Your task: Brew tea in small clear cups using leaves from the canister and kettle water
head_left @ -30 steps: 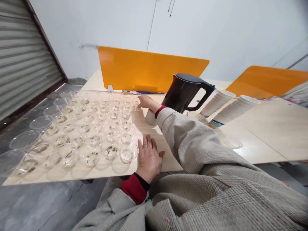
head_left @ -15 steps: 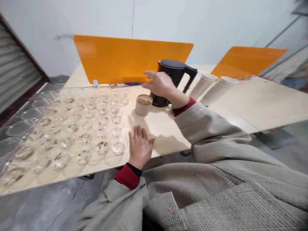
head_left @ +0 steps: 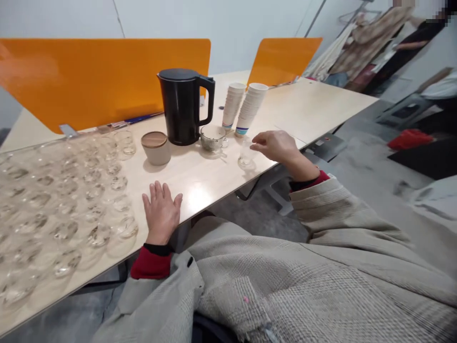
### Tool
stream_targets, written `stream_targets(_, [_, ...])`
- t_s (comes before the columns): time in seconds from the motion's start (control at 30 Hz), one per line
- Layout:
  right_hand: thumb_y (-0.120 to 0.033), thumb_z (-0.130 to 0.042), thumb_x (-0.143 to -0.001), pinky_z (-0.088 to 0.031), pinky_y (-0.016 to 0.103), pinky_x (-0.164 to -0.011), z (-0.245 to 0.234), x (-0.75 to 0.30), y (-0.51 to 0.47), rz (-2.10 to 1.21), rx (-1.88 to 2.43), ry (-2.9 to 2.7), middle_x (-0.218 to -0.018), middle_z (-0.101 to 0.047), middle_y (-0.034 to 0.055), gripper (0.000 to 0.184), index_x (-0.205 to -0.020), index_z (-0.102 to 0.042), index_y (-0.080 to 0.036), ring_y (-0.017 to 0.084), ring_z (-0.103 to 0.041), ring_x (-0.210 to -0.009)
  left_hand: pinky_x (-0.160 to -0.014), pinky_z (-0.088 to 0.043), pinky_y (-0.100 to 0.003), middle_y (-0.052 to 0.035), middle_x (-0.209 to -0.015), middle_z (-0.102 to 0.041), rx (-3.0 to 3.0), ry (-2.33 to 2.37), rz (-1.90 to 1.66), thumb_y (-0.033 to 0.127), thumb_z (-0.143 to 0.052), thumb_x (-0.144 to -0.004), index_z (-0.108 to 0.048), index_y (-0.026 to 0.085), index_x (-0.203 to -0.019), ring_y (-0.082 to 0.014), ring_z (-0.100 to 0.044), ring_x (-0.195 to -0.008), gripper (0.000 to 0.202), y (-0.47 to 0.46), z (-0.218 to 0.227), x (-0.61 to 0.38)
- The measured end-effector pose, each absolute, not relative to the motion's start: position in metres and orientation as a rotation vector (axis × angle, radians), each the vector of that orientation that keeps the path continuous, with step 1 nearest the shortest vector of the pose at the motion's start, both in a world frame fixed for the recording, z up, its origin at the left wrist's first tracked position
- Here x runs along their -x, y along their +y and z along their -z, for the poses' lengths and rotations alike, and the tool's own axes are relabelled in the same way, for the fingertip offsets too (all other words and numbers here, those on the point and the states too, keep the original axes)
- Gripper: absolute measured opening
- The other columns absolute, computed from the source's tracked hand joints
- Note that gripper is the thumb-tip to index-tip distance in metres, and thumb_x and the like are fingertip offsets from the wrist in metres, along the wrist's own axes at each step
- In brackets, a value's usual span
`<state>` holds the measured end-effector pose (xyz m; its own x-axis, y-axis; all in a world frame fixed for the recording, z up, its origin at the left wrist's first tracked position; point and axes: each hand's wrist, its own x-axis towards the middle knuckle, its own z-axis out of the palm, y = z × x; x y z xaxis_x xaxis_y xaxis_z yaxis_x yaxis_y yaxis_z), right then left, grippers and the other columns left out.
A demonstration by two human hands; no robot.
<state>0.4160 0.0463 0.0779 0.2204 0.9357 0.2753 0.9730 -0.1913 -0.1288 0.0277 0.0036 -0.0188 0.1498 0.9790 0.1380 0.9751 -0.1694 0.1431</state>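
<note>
My left hand (head_left: pixel 161 209) lies flat and open on the pale wooden table (head_left: pixel 200 181), just right of several rows of small clear cups (head_left: pixel 89 190) with dark bits in them. My right hand (head_left: pixel 275 145) is out to the right near the table's edge. Its curled fingertips close on the rim of a single small clear cup (head_left: pixel 245 156) standing on the table. A black electric kettle (head_left: pixel 183 107) stands behind, with a beige jar with a wooden lid (head_left: pixel 155 148) to its left and a ribbed glass bowl (head_left: pixel 212 137) to its right.
Two leaning stacks of white paper cups (head_left: pixel 243 107) stand right of the kettle. Orange divider panels (head_left: pixel 107 81) rise along the table's far side. The table's right edge drops to a grey floor. People and clutter sit far off at the upper right.
The view has swung to the right. My right hand has moved from above the lidded jar, past the kettle, to the lone clear cup at the right. My left hand has stayed flat on the table.
</note>
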Motion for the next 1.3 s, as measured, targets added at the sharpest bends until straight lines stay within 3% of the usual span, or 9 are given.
stream_targets(0.13, [-0.056, -0.073, -0.093, -0.059, 0.053, -0.1, -0.051, -0.436, 0.044, 0.193, 2.144, -1.909, -0.146, -0.07, 0.0156, 0.067, -0.152, -0.065, -0.025, 0.039, -0.067, -0.129, -0.132, -0.025, -0.069, -0.03, -0.174, -0.035, -2.402, 2.001, -0.298, 0.044, -0.035, -0.11, -0.046, -0.002, -0.161, -0.0433, -0.031, -0.165, 0.069, 0.006, 0.02, -0.026])
stream_targets(0.23, [-0.052, -0.071, -0.096, -0.058, 0.052, -0.105, -0.042, -0.441, 0.05, 0.121, 2.085, -1.996, -0.155, -0.064, 0.0155, 0.07, -0.159, -0.058, -0.025, 0.038, -0.064, -0.134, -0.131, -0.026, -0.07, -0.0306, -0.174, -0.035, -2.427, 2.001, -0.3, 0.045, -0.035, -0.11, -0.046, -0.002, -0.16, -0.044, -0.032, -0.165, 0.07, 0.007, 0.023, -0.024])
stream_targets(0.4, [-0.041, -0.07, -0.099, -0.057, 0.05, -0.11, -0.04, -0.436, 0.054, 0.132, 2.08, -2.03, -0.158, -0.062, 0.0135, 0.046, -0.143, -0.072, -0.026, 0.035, -0.063, -0.14, -0.131, -0.028, -0.069, -0.0301, -0.173, -0.037, -2.437, 2.015, -0.288, 0.044, -0.035, -0.11, -0.047, -0.001, -0.16, -0.0438, -0.033, -0.164, 0.068, 0.006, 0.022, -0.023])
stream_targets(0.53, [-0.037, -0.069, -0.101, -0.057, 0.048, -0.108, -0.04, -0.432, 0.053, 0.117, 2.124, -1.962, -0.159, -0.062, 0.0116, 0.022, -0.108, -0.085, -0.024, 0.034, -0.066, -0.138, -0.131, -0.028, -0.069, -0.0301, -0.173, -0.037, -2.441, 2.017, -0.27, 0.043, -0.036, -0.109, -0.047, -0.001, -0.16, -0.0442, -0.033, -0.164, 0.068, 0.006, 0.02, -0.024])
stream_targets(0.7, [-0.039, -0.07, -0.1, -0.056, 0.042, -0.103, -0.04, -0.435, 0.057, 0.061, 2.147, -1.952, -0.152, -0.069, 0.0079, 0.022, -0.093, -0.084, -0.024, 0.033, -0.065, -0.138, -0.131, -0.027, -0.069, -0.0314, -0.173, -0.036, -2.441, 2.007, -0.279, 0.043, -0.037, -0.109, -0.047, -0.002, -0.16, -0.0447, -0.032, -0.164, 0.069, 0.006, 0.019, -0.024])
stream_targets(0.9, [-0.027, -0.059, -0.101, -0.05, 0.054, -0.108, -0.042, -0.433, 0.054, 0.25, 2.058, -2.086, -0.164, -0.056, 0.0121, 0.029, -0.094, -0.085, -0.017, 0.041, -0.05, -0.144, -0.13, -0.027, -0.071, -0.0322, -0.173, -0.035, -2.44, 1.982, -0.311, 0.044, -0.035, -0.11, -0.046, -0.002, -0.16, -0.0457, -0.032, -0.164, 0.069, 0.006, 0.022, -0.023])
stream_targets(1.03, [-0.022, -0.059, -0.099, -0.046, 0.051, -0.099, -0.045, -0.431, 0.052, 0.243, 2.024, -2.084, -0.133, -0.078, 0.0111, 0.027, -0.092, -0.085, -0.019, 0.037, -0.057, -0.125, -0.13, -0.026, -0.071, -0.0325, -0.173, -0.036, -2.436, 1.975, -0.346, 0.044, -0.036, -0.109, -0.047, -0.002, -0.16, -0.0455, -0.031, -0.165, 0.069, 0.006, 0.023, -0.023])
stream_targets(1.13, [-0.022, -0.063, -0.097, -0.043, 0.046, -0.089, -0.047, -0.433, 0.056, 0.252, 2.06, -2.058, -0.109, -0.083, 0.0107, 0.025, -0.089, -0.086, -0.02, 0.034, -0.059, -0.111, -0.131, -0.026, -0.071, -0.032, -0.172, -0.037, -2.431, 1.974, -0.362, 0.044, -0.037, -0.109, -0.047, -0.001, -0.159, -0.0454, -0.032, -0.164, 0.068, 0.006, 0.024, -0.023])
stream_targets(1.3, [-0.028, -0.076, -0.091, -0.04, 0.04, -0.073, -0.051, -0.435, 0.064, 0.256, 2.069, -1.961, -0.102, -0.083, 0.0123, 0.014, -0.084, -0.085, -0.02, 0.033, -0.06, -0.103, -0.13, -0.026, -0.071, -0.0324, -0.172, -0.037, -2.436, 1.977, -0.386, 0.044, -0.038, -0.109, -0.048, -0.002, -0.159, -0.0462, -0.032, -0.164, 0.068, 0.006, 0.026, -0.023])
